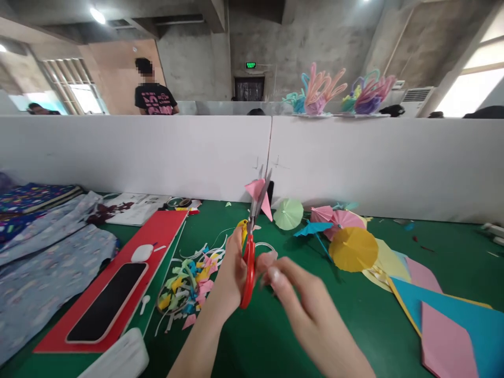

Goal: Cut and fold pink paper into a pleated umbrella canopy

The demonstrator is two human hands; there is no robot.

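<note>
A pair of scissors with red handles points up and away, its handle in my left hand. Pink paper shows at the blades; whether it is caught between them I cannot tell. Something yellow sits by my left fingertips. Close to the scissors' right side is my right hand, its thumb and fingers drawn together and partly blurred; what they pinch is unclear. Left of my hands lies a heap of coloured paper scraps. On the right are small paper umbrellas: light green, blue, pink and yellow.
A phone and a white earbud case rest on a red folder. Coloured paper sheets are at the right. A white partition closes off the back, with pipe-cleaner-like crafts on top. A person stands beyond.
</note>
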